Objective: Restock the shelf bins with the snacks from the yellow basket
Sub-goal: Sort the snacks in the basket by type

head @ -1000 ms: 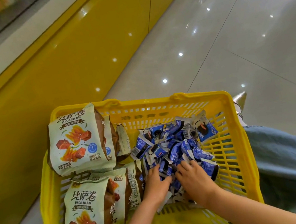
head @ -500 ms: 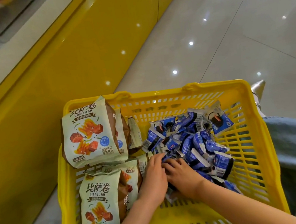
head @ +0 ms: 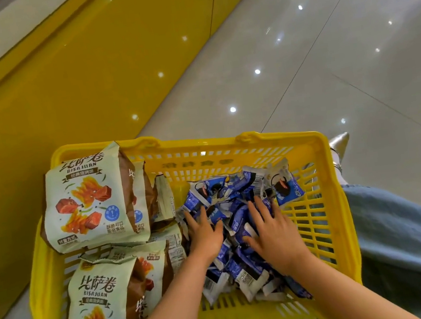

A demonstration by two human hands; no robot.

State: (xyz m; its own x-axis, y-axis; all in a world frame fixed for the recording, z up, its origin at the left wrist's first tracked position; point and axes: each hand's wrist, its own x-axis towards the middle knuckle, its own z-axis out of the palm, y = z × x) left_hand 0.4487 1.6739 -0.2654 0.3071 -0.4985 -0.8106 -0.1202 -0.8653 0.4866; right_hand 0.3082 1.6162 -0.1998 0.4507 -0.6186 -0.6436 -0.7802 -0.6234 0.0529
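Observation:
The yellow basket rests low in front of me, on my lap. Its right half holds a heap of several small blue snack packets. Its left half holds large pale green snack bags, one at the back and one at the front, with more stacked behind each. My left hand lies on the left side of the blue heap, fingers spread and pushing into the packets. My right hand lies flat on the heap's right side, fingers splayed.
A glossy yellow shelf base runs along the left. Grey polished floor tiles stretch to the right. My legs in blue jeans flank the basket, and a pale pointed shoe shows beyond its right rim.
Both hands were together at the near edge of the blue heap; they have now moved apart and further up onto it, with fingers spread over the packets.

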